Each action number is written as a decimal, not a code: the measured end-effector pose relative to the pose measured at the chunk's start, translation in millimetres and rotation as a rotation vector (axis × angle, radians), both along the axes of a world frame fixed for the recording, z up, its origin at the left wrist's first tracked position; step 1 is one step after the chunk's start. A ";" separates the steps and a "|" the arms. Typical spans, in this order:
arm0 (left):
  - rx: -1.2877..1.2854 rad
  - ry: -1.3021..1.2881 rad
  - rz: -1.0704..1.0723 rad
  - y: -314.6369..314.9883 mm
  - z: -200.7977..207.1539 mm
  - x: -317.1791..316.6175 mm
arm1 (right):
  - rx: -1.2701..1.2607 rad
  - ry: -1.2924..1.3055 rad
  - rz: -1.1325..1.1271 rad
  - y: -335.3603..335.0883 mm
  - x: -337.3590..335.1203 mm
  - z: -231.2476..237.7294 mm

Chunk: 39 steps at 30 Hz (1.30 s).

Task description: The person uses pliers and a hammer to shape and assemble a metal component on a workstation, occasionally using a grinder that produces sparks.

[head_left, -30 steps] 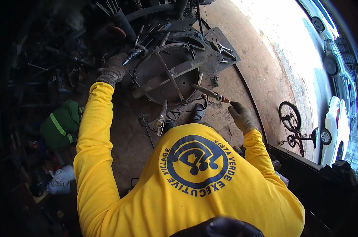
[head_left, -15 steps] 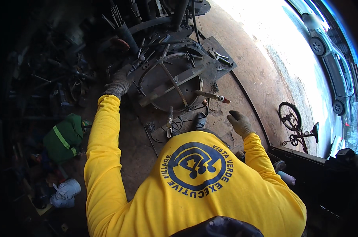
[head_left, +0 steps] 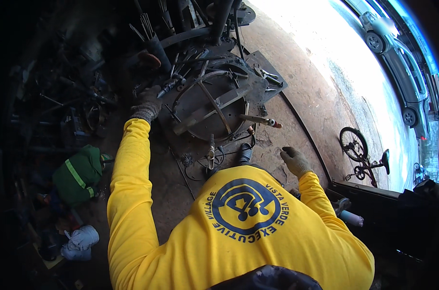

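Both my hands wear grey-brown knit gloves. At the left edge of a dark metal worktable (head_left: 178, 147), my left hand (head_left: 148, 104) is closed around a dark tool (head_left: 168, 87) that points up and right; its kind is too dark to make out. Beside it on the table lies a round metal frame (head_left: 219, 107) with crossing bars, and a flat metal bar (head_left: 189, 122) rests across it. My right hand (head_left: 296, 160) hangs off the near right side of the table, fingers partly spread, holding nothing. Nearest to it is a tan-handled tool (head_left: 261, 120) jutting over the table's edge.
A clamp-like holder (head_left: 211, 153) with a cable hangs at the table's front. Pliers (head_left: 268, 76) lie on a plate at the right. Thin rods stand in a tube (head_left: 157, 52). A bicycle (head_left: 357, 150) is at the right, a green cloth item (head_left: 76, 171) at the left.
The dark tool by my left hand has shifted and turned, lying closer to the fingers. My right hand has dropped slightly. The whole view has shifted a little.
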<state>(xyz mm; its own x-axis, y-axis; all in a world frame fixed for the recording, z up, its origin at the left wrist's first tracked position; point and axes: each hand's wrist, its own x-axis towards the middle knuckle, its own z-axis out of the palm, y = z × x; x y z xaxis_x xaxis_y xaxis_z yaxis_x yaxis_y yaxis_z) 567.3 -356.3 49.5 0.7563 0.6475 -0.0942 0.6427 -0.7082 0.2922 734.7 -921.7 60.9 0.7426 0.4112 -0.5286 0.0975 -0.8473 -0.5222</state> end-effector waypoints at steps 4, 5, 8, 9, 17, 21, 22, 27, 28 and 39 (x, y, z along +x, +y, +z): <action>-0.017 -0.205 -0.083 -8.8 10.9 -8.7 | -0.023 -0.019 0.009 -9.4 -2.2 2.2; -0.104 -0.206 -0.116 -7.0 12.2 -11.6 | -0.022 -0.012 0.016 -10.0 -3.2 1.5; -0.217 -0.130 -0.212 -12.8 26.2 -12.4 | 0.005 0.030 -0.017 -15.7 -2.0 -13.2; -0.150 -0.053 -0.247 -31.3 50.8 -6.2 | -0.007 0.021 -0.017 -14.6 -1.6 -11.4; -0.056 0.022 -0.312 -40.2 73.8 -9.0 | 0.006 0.013 0.026 0.3 10.0 -15.8; 0.083 0.106 -0.397 -30.9 73.5 7.0 | 0.005 0.014 0.024 -2.1 14.2 -24.8; 0.113 0.152 -0.410 -31.2 74.7 10.1 | 0.005 0.013 0.028 -2.5 13.7 -25.2; 0.127 0.239 -0.352 -38.0 66.4 12.7 | 0.021 -0.016 0.039 -4.7 12.9 -24.1; 0.136 0.239 -0.349 -38.3 64.9 11.6 | 0.015 -0.029 0.048 -4.5 13.6 -21.2; -0.328 -1.064 -0.218 -139.8 162.0 -13.9 | 1.210 0.059 -0.191 69.0 18.5 128.2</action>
<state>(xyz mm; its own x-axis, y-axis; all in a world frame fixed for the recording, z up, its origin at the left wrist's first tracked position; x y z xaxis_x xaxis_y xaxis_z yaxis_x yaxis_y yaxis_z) 553.5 -496.1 211.6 0.6470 0.5545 0.5234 -0.1708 -0.5636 0.8082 753.2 -852.7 189.1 0.8324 0.5478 0.0838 -0.0255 0.1888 -0.9817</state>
